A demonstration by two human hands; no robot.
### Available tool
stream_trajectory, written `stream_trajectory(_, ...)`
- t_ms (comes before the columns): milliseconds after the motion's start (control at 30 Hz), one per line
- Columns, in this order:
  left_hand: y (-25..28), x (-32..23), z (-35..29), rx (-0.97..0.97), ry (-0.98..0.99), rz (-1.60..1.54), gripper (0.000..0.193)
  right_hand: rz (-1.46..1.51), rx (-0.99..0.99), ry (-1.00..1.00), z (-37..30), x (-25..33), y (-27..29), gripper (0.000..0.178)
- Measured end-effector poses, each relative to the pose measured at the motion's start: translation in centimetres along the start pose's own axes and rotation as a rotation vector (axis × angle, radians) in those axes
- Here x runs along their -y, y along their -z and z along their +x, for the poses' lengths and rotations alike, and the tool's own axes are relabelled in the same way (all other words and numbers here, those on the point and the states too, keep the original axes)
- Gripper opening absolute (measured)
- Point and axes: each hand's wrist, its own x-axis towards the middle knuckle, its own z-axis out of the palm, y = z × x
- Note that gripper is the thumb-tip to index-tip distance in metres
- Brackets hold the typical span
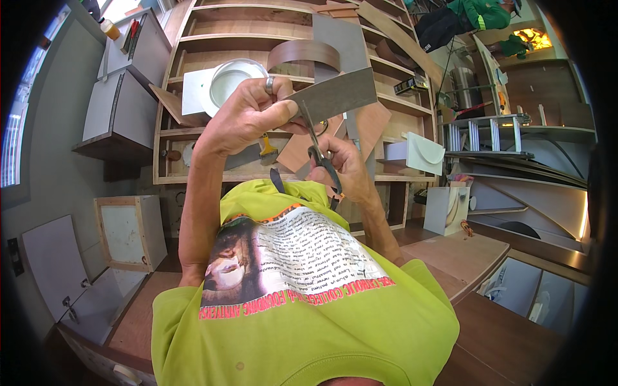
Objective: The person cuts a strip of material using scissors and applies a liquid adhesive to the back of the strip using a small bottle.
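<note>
My left hand (254, 112) pinches one end of a stiff grey-brown sheet piece (338, 95) between thumb and fingers, holding it up above the wooden frame. In my right hand (346, 166) is a pair of scissors (314, 153) with dark handles, fingers wrapped round the loops. The scissor blades point up and away from me and meet the sheet's near edge beside my left thumb. How far they reach into the sheet, I cannot tell. Beyond my left hand stands a round white tub (226, 80). Under my hands lies a paintbrush (268, 151) with a yellow handle.
A wooden frame with slatted compartments (241, 40) lies in front of me, bearing a curled brown strip (302, 54) and a grey sheet (341, 42). Grey cabinets (122, 109) stand at left. A metal ladder (486, 134) lies right; a person in green (476, 14) is at far right.
</note>
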Motion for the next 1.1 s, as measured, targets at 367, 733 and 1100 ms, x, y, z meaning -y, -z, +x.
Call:
stream_trajectory(367,-0.1,-0.4,-0.1,0.003,-0.005,0.039,0.024,0.039,-0.015,-0.07,-0.3,1.0,-0.6,0.031)
stream_trajectory(733,-0.3,-0.2,-0.5,0.028,-0.041,0.07,0.022,0.066,-0.033,-0.036,-0.9,-0.6,-0.5,0.034)
stream_trajectory(1100,-0.7,-0.1,-0.9,0.053,-0.032,0.079,0.024,0.057,-0.04,-0.042,-1.2,0.4,-1.1,0.028)
